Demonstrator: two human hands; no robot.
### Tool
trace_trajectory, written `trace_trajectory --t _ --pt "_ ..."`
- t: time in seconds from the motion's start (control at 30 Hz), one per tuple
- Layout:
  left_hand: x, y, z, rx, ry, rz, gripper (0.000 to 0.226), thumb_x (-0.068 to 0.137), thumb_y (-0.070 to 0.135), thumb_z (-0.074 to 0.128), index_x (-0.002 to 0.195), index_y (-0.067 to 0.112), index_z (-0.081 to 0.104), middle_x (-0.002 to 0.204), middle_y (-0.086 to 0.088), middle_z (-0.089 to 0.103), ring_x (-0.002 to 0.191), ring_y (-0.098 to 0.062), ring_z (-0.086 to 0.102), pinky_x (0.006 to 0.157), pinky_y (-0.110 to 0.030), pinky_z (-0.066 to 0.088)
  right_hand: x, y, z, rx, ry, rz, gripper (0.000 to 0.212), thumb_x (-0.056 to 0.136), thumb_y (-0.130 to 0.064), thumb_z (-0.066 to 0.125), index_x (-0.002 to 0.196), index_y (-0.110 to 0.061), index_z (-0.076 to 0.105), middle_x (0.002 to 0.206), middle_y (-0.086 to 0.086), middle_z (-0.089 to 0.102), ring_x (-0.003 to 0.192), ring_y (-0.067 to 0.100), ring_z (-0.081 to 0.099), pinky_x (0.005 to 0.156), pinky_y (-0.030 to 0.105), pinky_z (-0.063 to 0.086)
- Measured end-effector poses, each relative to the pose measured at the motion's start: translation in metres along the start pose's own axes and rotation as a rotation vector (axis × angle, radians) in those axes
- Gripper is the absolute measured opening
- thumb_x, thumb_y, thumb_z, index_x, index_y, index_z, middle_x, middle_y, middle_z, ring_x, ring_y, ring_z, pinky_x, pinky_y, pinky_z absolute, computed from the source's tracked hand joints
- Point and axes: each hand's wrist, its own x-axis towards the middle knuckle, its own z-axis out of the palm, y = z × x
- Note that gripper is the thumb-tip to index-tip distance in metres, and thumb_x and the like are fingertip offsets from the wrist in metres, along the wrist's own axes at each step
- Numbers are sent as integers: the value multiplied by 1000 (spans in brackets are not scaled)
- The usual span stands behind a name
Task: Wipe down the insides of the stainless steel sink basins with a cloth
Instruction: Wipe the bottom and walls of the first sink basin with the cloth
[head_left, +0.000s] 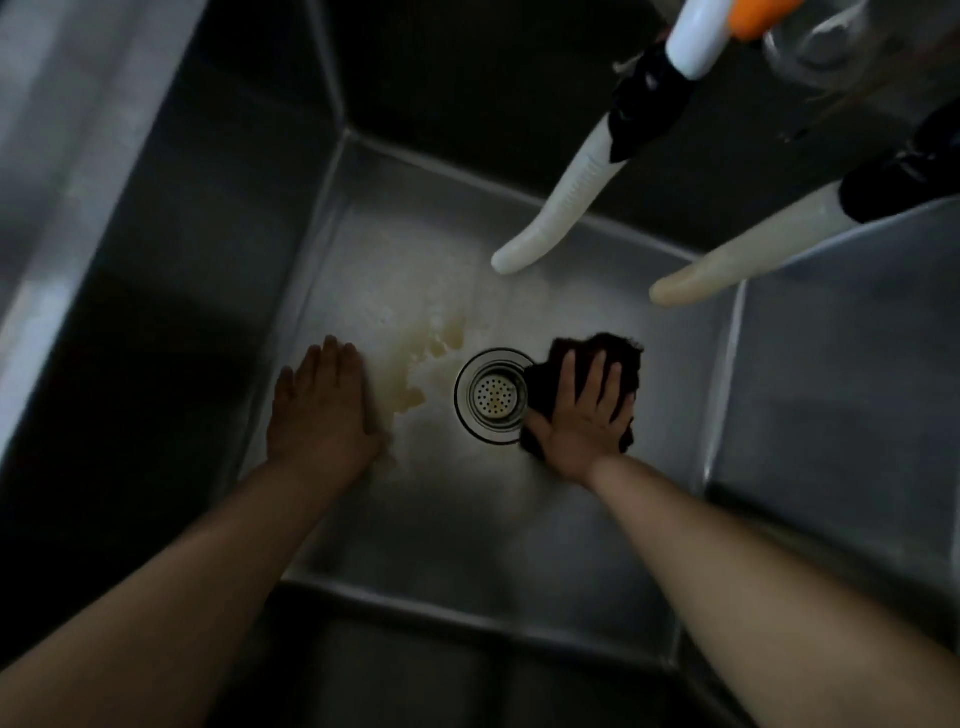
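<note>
I look straight down into a deep stainless steel sink basin (467, 525). My right hand (584, 415) lies flat with spread fingers on a dark cloth (621, 353), pressing it to the basin floor just right of the round drain strainer (493, 397). My left hand (322, 410) rests flat on the floor at the left, fingers straight and together, holding nothing. Yellowish dirty water (421, 358) sits between my left hand and the drain.
Two whitish flexible spout hoses (561, 208) (743, 260) hang into the basin from the upper right. A glass (815, 47) and an orange-white object (753, 15) sit at the top right. Steep steel walls enclose the floor on all sides.
</note>
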Motion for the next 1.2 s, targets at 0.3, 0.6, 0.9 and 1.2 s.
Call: trace_trajectory --t 0.3,0.6,0.9,1.2 --pt "18 -15 6 71 -2 -25 70 96 35 40 150 6 8 159 -12 4 145 -28 15 116 -37 16 86 -20 -58 19 152 -15 81 91 -67 22 147 -26 -19 154 15 -25 140 34 -24 110 56 -13" --pt "20 -18 8 56 -45 -12 67 97 21 37 151 6 0 160 -12 -4 146 -27 8 118 -36 10 63 -106 -41 -119 171 -393 73 94 -61 16 147 -25 -21 154 15 -26 139 37 -27 106 56 -22" --pt "9 -10 -22 24 -51 -48 61 96 28 43 148 4 19 154 -14 22 138 -28 29 111 -36 25 58 -118 -39 -181 137 -571 72 94 -60 22 146 -33 -20 154 7 -27 139 30 -28 108 52 -20" --pt "1 7 -165 189 514 154 27 91 24 49 116 17 57 110 -6 61 104 -27 57 80 -36 44 57 -14 -53 17 124 -171 75 93 -63 24 147 -33 -18 156 6 -22 142 28 -23 112 53 -8"
